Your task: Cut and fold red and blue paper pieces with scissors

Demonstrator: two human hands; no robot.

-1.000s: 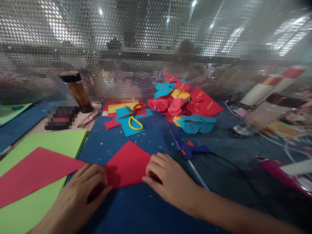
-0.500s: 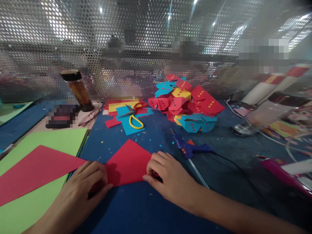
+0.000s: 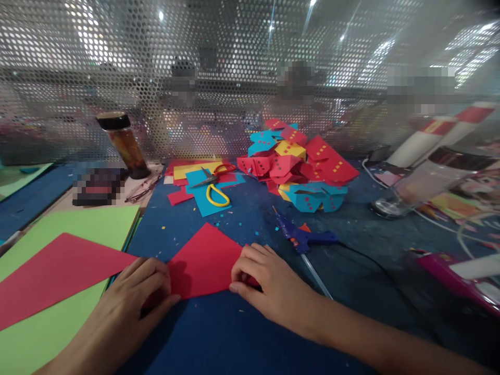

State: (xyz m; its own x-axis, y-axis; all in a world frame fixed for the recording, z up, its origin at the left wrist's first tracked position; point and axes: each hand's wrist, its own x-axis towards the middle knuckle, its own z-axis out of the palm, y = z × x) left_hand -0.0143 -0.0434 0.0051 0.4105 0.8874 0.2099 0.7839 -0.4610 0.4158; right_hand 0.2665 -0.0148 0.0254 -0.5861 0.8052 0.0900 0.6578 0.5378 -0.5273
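A red sheet of folded paper (image 3: pixel 209 260) lies on the blue table between my hands, one corner pointing away from me. My left hand (image 3: pixel 136 297) is closed on its left corner, fingers curled over the edge. At its right corner my right hand (image 3: pixel 260 278) pinches the paper between thumb and fingers. Another red folded paper (image 3: pixel 58 276) rests on light green sheets (image 3: pixel 113 219) to the left, its tip reaching my left hand. The corners under my fingers are hidden.
Yellow-and-red-handled scissors (image 3: pixel 213 185) lie on coloured paper scraps. Behind stands a pile of dotted paper shapes (image 3: pixel 292 161). A purple glue gun (image 3: pixel 300 234) with its cord is right of my hands. A dark-lidded bottle (image 3: pixel 128 148) and clear tumbler (image 3: pixel 425 182) flank the table.
My right hand's fingers have shifted very slightly left along the red paper. Otherwise the hands and paper are almost unmoved.
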